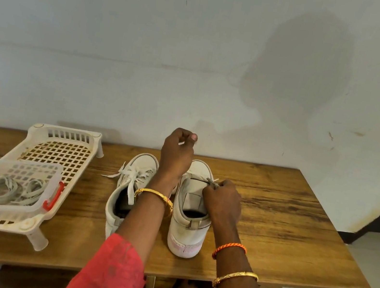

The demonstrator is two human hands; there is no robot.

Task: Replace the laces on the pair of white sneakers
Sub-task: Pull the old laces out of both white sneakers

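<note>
Two white sneakers stand side by side on the wooden desk [271, 221], toes toward the wall. The left sneaker [124, 190] is laced, its white lace [131, 176] tied loosely with ends trailing onto the desk. The right sneaker [189, 220] has its tongue bare, with only a thin lace [199, 178] running across near the toe.

The person's left hand [176, 156] is raised above the toes of the shoes, its fingers [185, 138] curled in toward the thumb; whether they pinch a lace end I cannot tell. The right hand [223, 200] rests on the right sneaker, fingers closed around the lace end at the shoe's right edge.

To the left sits a cream plastic basket [62, 139] on short legs, and in its near end a clear box [11, 186] with red clips holds coiled pale laces [13, 189].
</note>
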